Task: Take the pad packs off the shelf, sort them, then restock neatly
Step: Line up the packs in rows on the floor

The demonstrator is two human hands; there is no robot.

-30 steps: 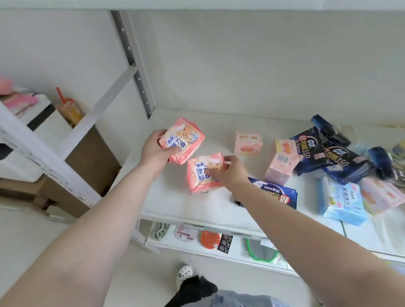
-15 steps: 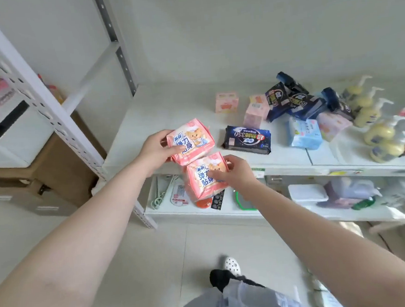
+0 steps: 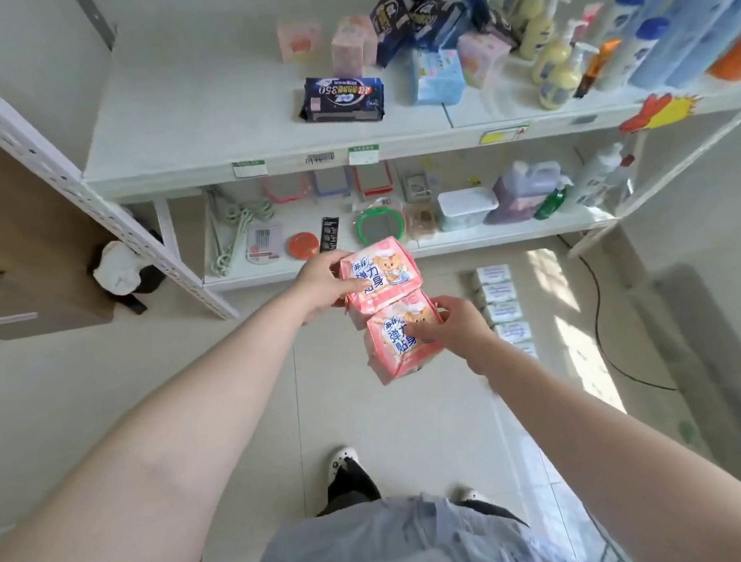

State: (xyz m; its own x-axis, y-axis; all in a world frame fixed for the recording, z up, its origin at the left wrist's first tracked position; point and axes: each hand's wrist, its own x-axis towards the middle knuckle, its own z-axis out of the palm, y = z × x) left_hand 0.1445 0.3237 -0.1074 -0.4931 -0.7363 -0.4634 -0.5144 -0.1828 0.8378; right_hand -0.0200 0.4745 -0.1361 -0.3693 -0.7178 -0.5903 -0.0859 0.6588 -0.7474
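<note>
My left hand (image 3: 322, 279) grips a pink pad pack (image 3: 383, 275) with a cartoon bear, held over the floor in front of the shelf. Just below it my right hand (image 3: 455, 327) holds a second, matching pink pack (image 3: 397, 344); the two packs touch. On the white shelf (image 3: 199, 117) a dark blue pack (image 3: 344, 98) lies flat near the front. Behind it stand small pink packs (image 3: 350, 45), more dark blue packs (image 3: 411, 14) and a light blue pack (image 3: 437, 76).
Pump bottles (image 3: 554, 53) and blue tubes crowd the shelf's right end. The lower shelf (image 3: 510, 231) carries mirrors, a white tub and detergent jugs. A row of white packs (image 3: 504, 311) lies on the floor at the right, beside a black cable. A cardboard box (image 3: 19, 244) stands at the left.
Both hands have pulled the two pink packs back off the shelf and down over the floor. The view has tilted downward, so the shelf now sits higher in the frame.
</note>
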